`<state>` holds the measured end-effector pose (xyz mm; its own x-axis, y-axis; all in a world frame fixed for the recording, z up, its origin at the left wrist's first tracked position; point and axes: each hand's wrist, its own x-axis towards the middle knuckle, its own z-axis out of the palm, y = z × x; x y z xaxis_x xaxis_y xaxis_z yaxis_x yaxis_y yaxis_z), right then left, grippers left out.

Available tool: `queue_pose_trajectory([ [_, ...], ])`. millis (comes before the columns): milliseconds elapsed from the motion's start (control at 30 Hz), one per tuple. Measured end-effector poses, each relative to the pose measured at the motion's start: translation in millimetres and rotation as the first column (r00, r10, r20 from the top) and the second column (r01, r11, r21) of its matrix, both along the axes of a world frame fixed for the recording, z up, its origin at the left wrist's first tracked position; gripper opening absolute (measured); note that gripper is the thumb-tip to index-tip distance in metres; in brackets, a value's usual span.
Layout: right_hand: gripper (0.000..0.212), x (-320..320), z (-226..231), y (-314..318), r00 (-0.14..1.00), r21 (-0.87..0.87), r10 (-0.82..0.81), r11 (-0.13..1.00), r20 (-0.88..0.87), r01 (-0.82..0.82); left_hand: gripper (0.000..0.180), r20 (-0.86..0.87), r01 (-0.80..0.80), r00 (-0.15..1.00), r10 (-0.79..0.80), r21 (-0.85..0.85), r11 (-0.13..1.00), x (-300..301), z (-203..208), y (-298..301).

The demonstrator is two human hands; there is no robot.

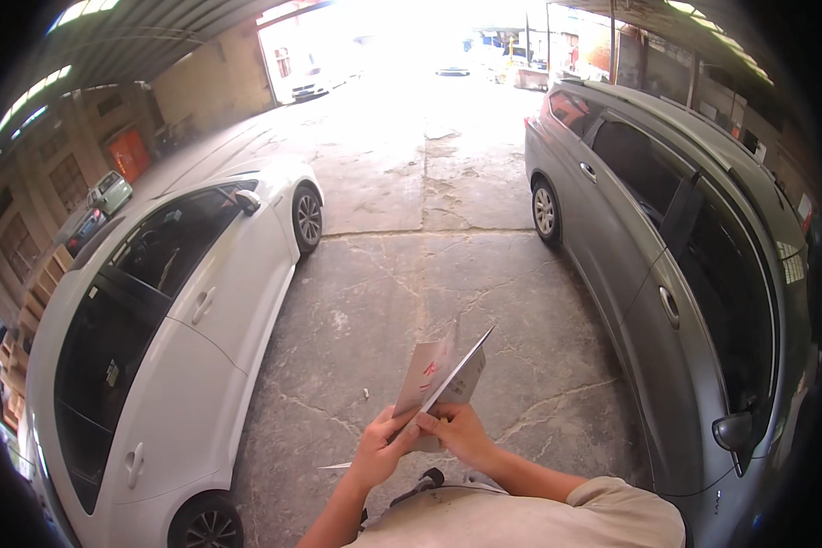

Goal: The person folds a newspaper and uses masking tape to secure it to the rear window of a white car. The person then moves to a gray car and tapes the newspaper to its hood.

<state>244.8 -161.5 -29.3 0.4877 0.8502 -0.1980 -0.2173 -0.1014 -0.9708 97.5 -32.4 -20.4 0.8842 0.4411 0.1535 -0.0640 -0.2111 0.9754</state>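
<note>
In front of my body, both hands hold thin, flat, card-like pieces, which may be parts of one folded item. My left hand (379, 447) is closed on a grey-brown card (416, 370) with red marks, its thumb pressed over the lower edge. My right hand (458, 431) grips a second card (466, 379), seen almost edge-on, with a bright white edge and small dark print. The two cards cross in a V shape and meet between my fingers. Below the left wrist a thin, pale, pointed sliver (335, 467) shows; I cannot tell what it belongs to.
A white car (201, 338) stands close on my left, and a dark grey van-like car (612, 237) on my right. Between them runs a cracked concrete floor (411, 274). Stacked cardboard boxes (44, 285) stand beyond the white car. Bright daylight fills the far opening.
</note>
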Motion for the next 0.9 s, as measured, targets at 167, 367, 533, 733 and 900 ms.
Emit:
queue_pose_trajectory([
  [167,0.038,0,-6,3,0.999,-0.001,-0.003,1.000,-0.052,0.003,0.037,0.056,-0.013,0.998,0.010,0.053,0.999,1,-8,3],
  [367,0.033,0,-10,5,0.998,0.108,-0.046,0.993,-0.033,0.049,0.035,0.000,-0.002,1.000,0.002,0.032,0.999,3,0,-2],
  [533,0.033,3,-3,1,0.998,0.012,-0.005,1.000,-0.063,0.006,0.037,0.013,-0.008,1.000,0.007,0.050,0.999,4,-7,-2],
  [733,0.025,4,-23,0,0.989,0.051,-0.067,0.996,-0.131,0.074,0.035,0.019,-0.038,0.999,0.037,0.049,0.998,5,-19,-1],
  [900,0.020,5,-29,4,0.990,0.209,-0.105,0.970,-0.096,0.123,0.033,-0.086,-0.140,0.987,0.136,-0.048,0.989,0,-28,5],
])
